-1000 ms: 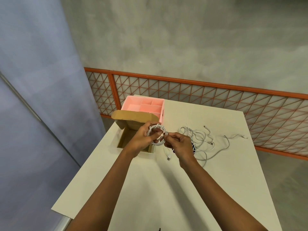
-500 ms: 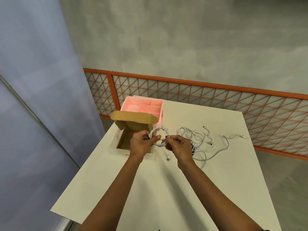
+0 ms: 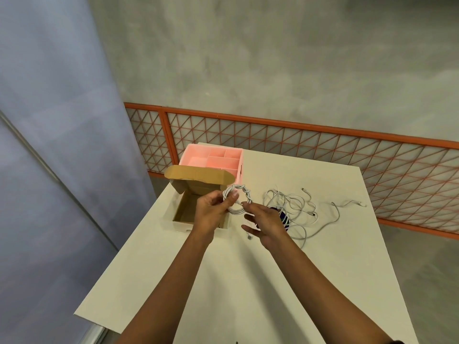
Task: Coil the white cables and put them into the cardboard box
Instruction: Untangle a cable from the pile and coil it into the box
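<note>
Head view: left hand (image 3: 212,213) is gripping the coil (image 3: 245,194), fingers curling round its left side, thumb poking up through the loop. Coil is hanging in the air over the right wall of the box (image 3: 182,221), not yet inside; box is sitting open at the table's (image 3: 223,281) left edge, flap standing up at the back, nothing showing on its floor. Right hand (image 3: 265,222) is hovering just beside, fingers spread and fairly straight, one tip seeming to touch the coil's lower edge, clamping nothing. Loose cables (image 3: 295,203) are lying tangled to the right, draping over a dark object (image 3: 283,216) I cannot identify. One plug (image 3: 249,236) is lying on the table under the right hand; cannot tell which cable it belongs to. Pink tray (image 3: 211,157) is sitting behind the box. Handling, as I am judging it: the cable is looking light, limp and slightly springy, with a smooth sheath, so the turns are likely wanting to spring open. Best hold is going across the whole bundle, pinching all turns together at the twisted wrap, never by a single strand or a plug. The loose ones are probably needing drawing out by one end to avoid snagging.
</note>
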The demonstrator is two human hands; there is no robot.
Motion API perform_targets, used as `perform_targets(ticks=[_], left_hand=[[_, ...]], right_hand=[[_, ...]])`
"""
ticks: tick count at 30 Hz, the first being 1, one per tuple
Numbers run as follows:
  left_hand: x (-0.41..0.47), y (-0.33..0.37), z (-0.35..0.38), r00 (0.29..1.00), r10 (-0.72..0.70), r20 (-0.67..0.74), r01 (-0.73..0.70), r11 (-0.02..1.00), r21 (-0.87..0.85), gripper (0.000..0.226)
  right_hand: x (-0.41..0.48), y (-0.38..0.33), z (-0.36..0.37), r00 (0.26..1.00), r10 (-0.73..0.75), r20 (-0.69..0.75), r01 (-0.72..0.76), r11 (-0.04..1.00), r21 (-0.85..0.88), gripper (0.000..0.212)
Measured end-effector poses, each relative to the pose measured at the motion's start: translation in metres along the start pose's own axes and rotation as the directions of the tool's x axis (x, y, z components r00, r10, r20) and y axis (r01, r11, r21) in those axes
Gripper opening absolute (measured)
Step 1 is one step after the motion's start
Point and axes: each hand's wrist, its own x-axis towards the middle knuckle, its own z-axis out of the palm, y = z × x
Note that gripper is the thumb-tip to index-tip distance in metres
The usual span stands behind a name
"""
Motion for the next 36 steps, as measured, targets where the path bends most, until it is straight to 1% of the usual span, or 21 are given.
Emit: perform_targets(ticks=[4,6,8,12,15,17,21,23,26,28,32,34,36], left_hand=[[-0.004,-0.001,0.000,0.998,-0.046,0.041,0.050,0.994,-0.098,0.024],[-0.005,-0.004,0.000,0.998,-0.048,0.036,0.052,0.993,-0.104,0.032],[-0.006,-0.007,0.000,0.999,-0.029,0.020,0.031,0.996,-0.086,0.035],[-0.006,-0.011,0.002,0.998,-0.021,-0.053,0.020,0.999,-0.034,0.030],[-0.006,-0.011,0.001,0.998,-0.024,-0.055,0.022,0.999,-0.036,0.028],[-0.006,-0.013,0.000,0.998,-0.044,-0.048,0.042,0.998,-0.044,0.029],[-0.007,-0.019,0.001,0.996,-0.086,-0.005,0.086,0.996,-0.037,0.033],[-0.006,-0.022,-0.001,0.996,-0.083,-0.008,0.083,0.996,-0.031,0.029],[-0.005,-0.024,-0.003,0.997,-0.083,0.005,0.083,0.996,-0.021,0.030],[-0.005,-0.025,-0.004,0.996,-0.088,0.012,0.088,0.995,-0.036,0.035],[-0.005,-0.027,-0.006,0.995,-0.094,0.015,0.095,0.994,-0.062,0.038],[-0.004,-0.024,-0.007,0.993,-0.102,0.052,0.106,0.991,-0.087,0.034],[-0.004,-0.022,-0.008,0.992,-0.108,0.059,0.115,0.987,-0.113,0.030]], right_hand=[[0.000,-0.001,-0.003,0.993,0.090,0.070,-0.088,0.996,-0.035,0.028],[0.001,0.000,-0.004,0.988,0.108,0.106,-0.103,0.993,-0.052,0.024],[0.000,-0.001,-0.004,0.985,0.111,0.131,-0.105,0.993,-0.053,0.018],[0.002,0.002,-0.002,0.988,0.092,0.123,-0.083,0.994,-0.071,0.028],[0.004,0.005,-0.001,0.995,0.029,0.090,-0.027,0.999,-0.023,0.030],[0.005,0.007,-0.002,0.997,-0.026,0.073,0.028,0.999,-0.034,0.028],[0.006,0.007,-0.001,0.986,-0.150,0.074,0.163,0.965,-0.207,0.020],[0.004,0.003,-0.002,0.980,-0.158,0.119,0.186,0.941,-0.283,0.016],[0.002,-0.002,-0.004,0.977,-0.137,0.164,0.189,0.913,-0.362,0.023],[0.002,-0.005,-0.005,0.974,-0.115,0.194,0.174,0.932,-0.318,0.030],[0.001,-0.006,-0.005,0.961,-0.061,0.271,0.076,0.996,-0.046,0.029],[0.001,-0.004,-0.006,0.959,-0.042,0.280,0.019,0.996,0.084,0.029],[0.003,0.000,-0.007,0.959,-0.027,0.283,-0.033,0.978,0.208,0.033]])
